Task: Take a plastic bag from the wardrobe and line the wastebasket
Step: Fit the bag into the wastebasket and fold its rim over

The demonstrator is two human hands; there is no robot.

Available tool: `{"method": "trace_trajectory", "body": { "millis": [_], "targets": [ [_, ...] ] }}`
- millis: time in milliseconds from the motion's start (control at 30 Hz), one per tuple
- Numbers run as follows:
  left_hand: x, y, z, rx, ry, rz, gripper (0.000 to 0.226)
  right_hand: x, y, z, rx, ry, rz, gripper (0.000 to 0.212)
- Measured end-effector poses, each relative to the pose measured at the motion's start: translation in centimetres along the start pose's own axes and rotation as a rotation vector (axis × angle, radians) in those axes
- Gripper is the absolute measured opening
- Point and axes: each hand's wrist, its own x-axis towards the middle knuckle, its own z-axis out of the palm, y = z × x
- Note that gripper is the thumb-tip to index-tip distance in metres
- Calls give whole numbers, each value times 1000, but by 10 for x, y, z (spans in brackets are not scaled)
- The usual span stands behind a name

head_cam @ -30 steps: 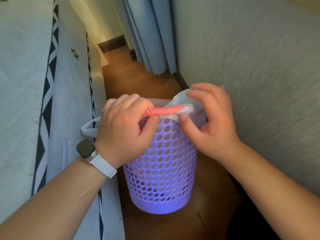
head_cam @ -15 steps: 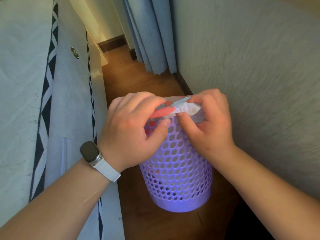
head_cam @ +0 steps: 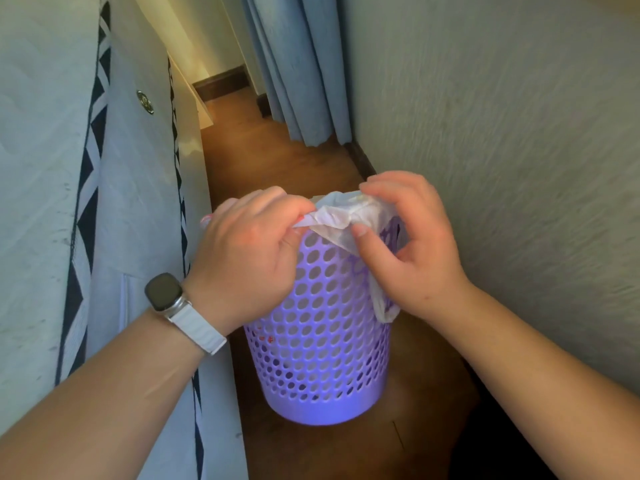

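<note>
A purple perforated wastebasket [head_cam: 322, 358] stands on the wooden floor between a mattress and the wall. A thin white plastic bag [head_cam: 341, 220] is draped over its near rim, with part of it hanging down the right outside. My left hand [head_cam: 249, 258], with a watch on the wrist, is shut on the bag at the rim's left side. My right hand [head_cam: 412, 244] pinches the bag at the rim's right side, thumb pressing it against the basket. The basket's opening is hidden behind both hands.
A grey mattress [head_cam: 52, 188] with a black-and-white zigzag band runs along the left. A textured wall [head_cam: 502, 150] is close on the right. Blue curtains [head_cam: 298, 71] hang at the far end of the narrow wooden floor [head_cam: 270, 168].
The twisted pink strip seen between my hands is now nearly hidden. The white bag has been spread wider over the rim and down the basket's right side. The basket shifted right.
</note>
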Motion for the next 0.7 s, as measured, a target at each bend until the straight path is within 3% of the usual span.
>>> {"method": "trace_trajectory", "body": {
  "millis": [267, 500, 700],
  "targets": [
    [0, 4, 0, -141, 52, -1, 22, 1, 2, 0, 14, 101, 124, 18],
    [-1, 19, 0, -116, 51, 39, 41, -2, -9, 7, -97, 136, 34, 22],
    [-3, 16, 6, -38, 8, 26, 28, -6, -17, 17, -85, 104, 84, 22]
  ]
}}
